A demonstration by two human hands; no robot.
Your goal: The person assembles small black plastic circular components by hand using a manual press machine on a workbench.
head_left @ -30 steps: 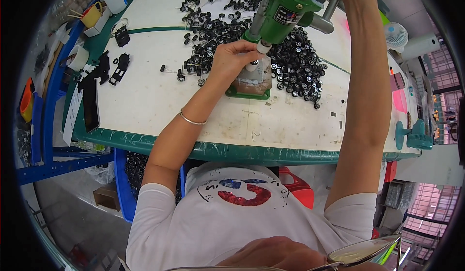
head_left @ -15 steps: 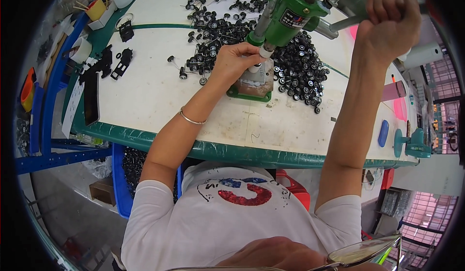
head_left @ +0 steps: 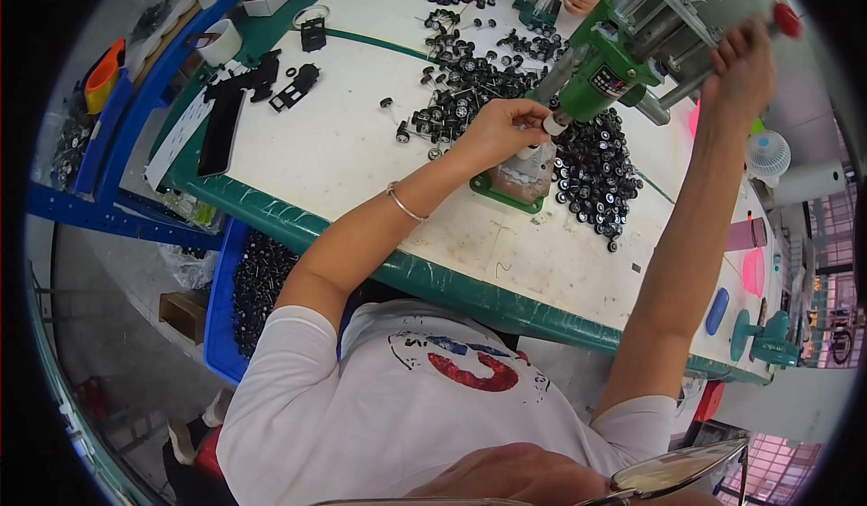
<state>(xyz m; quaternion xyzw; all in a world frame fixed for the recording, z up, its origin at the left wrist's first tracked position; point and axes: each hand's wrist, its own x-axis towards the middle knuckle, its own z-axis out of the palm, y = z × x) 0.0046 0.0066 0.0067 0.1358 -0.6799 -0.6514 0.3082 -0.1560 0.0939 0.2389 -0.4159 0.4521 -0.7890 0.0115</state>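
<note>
A green hand press [head_left: 591, 90] stands over a small metal block [head_left: 524, 176] on a green base. My left hand [head_left: 504, 134] is at the press's white tip [head_left: 554, 125], thumb and fingers pinched together just above the block. Whatever they hold is too small and hidden to make out. Up on the right, my right hand [head_left: 746, 65] is wrapped round the press lever [head_left: 691, 89], below its red knob [head_left: 787, 20]. Black toy wheels [head_left: 596, 172] lie heaped right of the press, and wheels on axles [head_left: 465, 86] are heaped to its left.
Black plastic parts [head_left: 298, 86] and a dark phone [head_left: 221, 135] lie at the table's left. A blue bin [head_left: 221, 325] of small black pieces is below the edge. Far across, another person's hand [head_left: 581, 1] is beside a second press [head_left: 539, 4]. A blue object [head_left: 717, 312] lies right.
The view has turned, so the table and press appear farther right and lower. The lever's red knob and another person's hand now show. My left hand stays pinched at the press tip.
</note>
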